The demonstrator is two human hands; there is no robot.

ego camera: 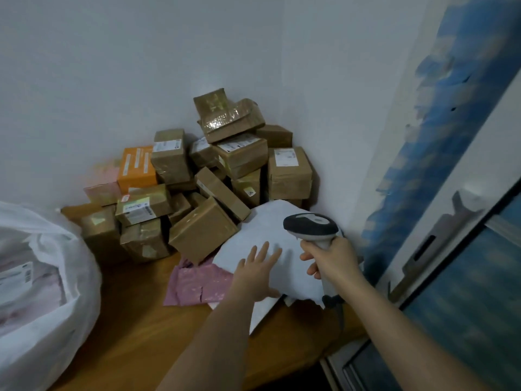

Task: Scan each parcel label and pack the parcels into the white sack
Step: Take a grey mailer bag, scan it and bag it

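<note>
Two bare forearms reach forward over a wooden table (pixel 135 320). Left hand (pixel 258 273) lies flat, fingers spread, on a white plastic mailer parcel (pixel 270 235). Right hand (pixel 331 259) grips the handle of a grey-and-white handheld barcode scanner (pixel 310 225), its head over the same mailer. A pink mailer bag (pixel 197 286) lies partly beneath. Behind, brown cardboard parcels (pixel 214 165) heap in the corner. At left stands the white sack (pixel 50 292), seemingly holding labelled parcels.
</note>
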